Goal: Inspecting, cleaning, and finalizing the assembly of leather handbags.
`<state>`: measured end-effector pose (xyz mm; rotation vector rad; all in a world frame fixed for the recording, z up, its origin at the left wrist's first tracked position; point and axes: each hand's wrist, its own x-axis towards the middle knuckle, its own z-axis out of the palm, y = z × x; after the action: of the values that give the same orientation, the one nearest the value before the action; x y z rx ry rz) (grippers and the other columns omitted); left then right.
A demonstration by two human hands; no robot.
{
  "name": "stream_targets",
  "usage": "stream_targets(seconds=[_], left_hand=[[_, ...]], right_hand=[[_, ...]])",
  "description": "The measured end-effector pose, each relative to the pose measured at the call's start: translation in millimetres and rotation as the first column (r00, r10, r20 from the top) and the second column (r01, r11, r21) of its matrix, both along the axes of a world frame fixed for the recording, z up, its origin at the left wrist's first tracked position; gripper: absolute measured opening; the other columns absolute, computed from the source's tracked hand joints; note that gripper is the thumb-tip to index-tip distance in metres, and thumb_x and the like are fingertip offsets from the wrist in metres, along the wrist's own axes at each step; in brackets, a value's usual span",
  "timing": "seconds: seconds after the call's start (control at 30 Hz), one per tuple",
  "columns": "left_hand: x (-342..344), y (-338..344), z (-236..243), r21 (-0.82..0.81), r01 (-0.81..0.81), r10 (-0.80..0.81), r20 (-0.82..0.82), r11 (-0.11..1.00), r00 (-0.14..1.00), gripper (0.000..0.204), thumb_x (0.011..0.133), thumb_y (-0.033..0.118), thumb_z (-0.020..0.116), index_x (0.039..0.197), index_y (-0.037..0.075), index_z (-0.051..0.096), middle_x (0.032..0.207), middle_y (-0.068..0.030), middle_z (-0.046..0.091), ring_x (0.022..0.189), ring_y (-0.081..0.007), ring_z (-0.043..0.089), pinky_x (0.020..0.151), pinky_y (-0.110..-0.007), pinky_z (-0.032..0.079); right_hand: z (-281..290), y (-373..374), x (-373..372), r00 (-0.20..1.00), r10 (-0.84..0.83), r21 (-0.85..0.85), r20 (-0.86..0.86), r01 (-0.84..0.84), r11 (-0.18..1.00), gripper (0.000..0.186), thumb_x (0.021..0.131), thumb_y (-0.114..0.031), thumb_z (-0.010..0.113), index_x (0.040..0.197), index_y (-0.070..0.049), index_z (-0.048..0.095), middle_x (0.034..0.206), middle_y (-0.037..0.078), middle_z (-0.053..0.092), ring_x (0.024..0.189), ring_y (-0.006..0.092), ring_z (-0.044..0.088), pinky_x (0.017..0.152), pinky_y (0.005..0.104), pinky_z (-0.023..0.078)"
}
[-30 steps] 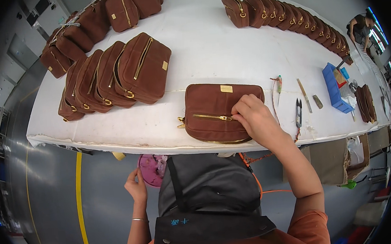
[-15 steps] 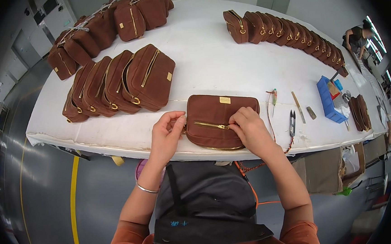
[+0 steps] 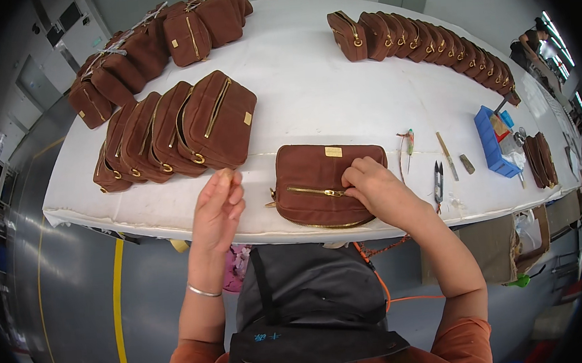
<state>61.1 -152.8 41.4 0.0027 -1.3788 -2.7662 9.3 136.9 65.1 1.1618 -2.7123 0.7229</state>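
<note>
Right hand: my right hand (image 3: 378,190) lies on the brown zip pouch (image 3: 327,184), fingers curled and closed on the gold zipper pull (image 3: 336,193) at the right end of the front zip.
Left hand: my left hand (image 3: 219,210) hangs in the air to the left of the pouch, apart from it, fingertips pinched loosely together; whether something tiny sits between them I cannot tell.
Pouch: it lies flat at the near edge of the white table (image 3: 312,92), straight in front of me, its small gold label (image 3: 333,151) toward the far side and a second zip running along its near rim.
Doing it well: I judge the pull should run straight along the teeth, with the pouch body pinned flat so the fabric does not bunch; the free hand would steady the left end best.
Near left: a leaning row of finished pouches (image 3: 173,132) stands just beyond my left hand.
Near right: thread snips (image 3: 437,183), a small screwdriver-like tool (image 3: 409,147) and a blue tray (image 3: 493,142) lie to the right of the pouch.
Far side: more pouch rows (image 3: 422,37) line the back of the table.
</note>
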Motion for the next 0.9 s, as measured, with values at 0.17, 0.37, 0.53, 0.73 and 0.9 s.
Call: stream_targets(seconds=[0.17, 0.37, 0.53, 0.73, 0.9], left_hand=[[60, -53, -12, -0.546, -0.009, 0.033, 0.034, 0.837, 0.999, 0.013, 0.095, 0.015, 0.061, 0.091, 0.004, 0.058, 0.088, -0.0045, 0.059, 0.067, -0.0058, 0.048, 0.053, -0.019, 0.037], [101, -62, -33, -0.968, -0.236, 0.335, -0.195, 0.083, 0.922, 0.016, 0.086, 0.005, 0.068, 0.102, 0.002, 0.066, 0.098, -0.0097, 0.064, 0.077, -0.0130, 0.059, 0.056, -0.023, 0.045], [113, -55, -33, -0.917, -0.338, 0.375, -0.243, 0.210, 0.894, 0.014, 0.090, 0.005, 0.063, 0.103, 0.002, 0.067, 0.096, -0.0088, 0.065, 0.081, -0.0132, 0.060, 0.063, -0.025, 0.046], [57, 44, 15, -0.799, -0.492, 0.088, -0.494, 0.346, 0.865, 0.021, 0.085, 0.003, 0.068, 0.106, 0.001, 0.066, 0.102, -0.0108, 0.064, 0.089, -0.0188, 0.060, 0.072, -0.028, 0.048], [23, 79, 28, -0.859, -0.441, -0.222, -0.498, 0.261, 0.839, 0.030, 0.078, 0.001, 0.074, 0.107, 0.001, 0.066, 0.102, -0.0118, 0.058, 0.088, -0.0245, 0.057, 0.076, -0.032, 0.047]], right_hand=[[1, 3, -3, 0.991, 0.071, 0.104, -0.112, -0.060, 0.993, 0.014, 0.082, -0.006, 0.067, 0.088, -0.001, 0.056, 0.089, 0.013, 0.054, 0.086, 0.0307, 0.053, 0.077, 0.0390, 0.047], [7, 15, -1, 0.958, 0.126, 0.282, -0.257, -0.050, 0.958, 0.010, 0.079, -0.004, 0.058, 0.088, -0.002, 0.057, 0.088, 0.012, 0.055, 0.086, 0.0278, 0.054, 0.078, 0.0361, 0.047], [3, 6, -6, 0.904, 0.164, 0.303, -0.395, -0.040, 0.952, 0.008, 0.076, -0.004, 0.056, 0.083, -0.002, 0.056, 0.084, 0.011, 0.056, 0.085, 0.0260, 0.055, 0.077, 0.0339, 0.048], [21, -4, 16, 0.892, 0.066, 0.200, -0.447, 0.028, 0.979, 0.014, 0.074, -0.005, 0.057, 0.086, 0.002, 0.055, 0.083, 0.015, 0.058, 0.082, 0.0277, 0.057, 0.075, 0.0339, 0.048], [12, -20, 44, 0.928, 0.084, 0.088, -0.362, -0.056, 0.995, 0.016, 0.074, -0.004, 0.058, 0.086, 0.005, 0.054, 0.084, 0.019, 0.058, 0.080, 0.0302, 0.058, 0.071, 0.0361, 0.050]])
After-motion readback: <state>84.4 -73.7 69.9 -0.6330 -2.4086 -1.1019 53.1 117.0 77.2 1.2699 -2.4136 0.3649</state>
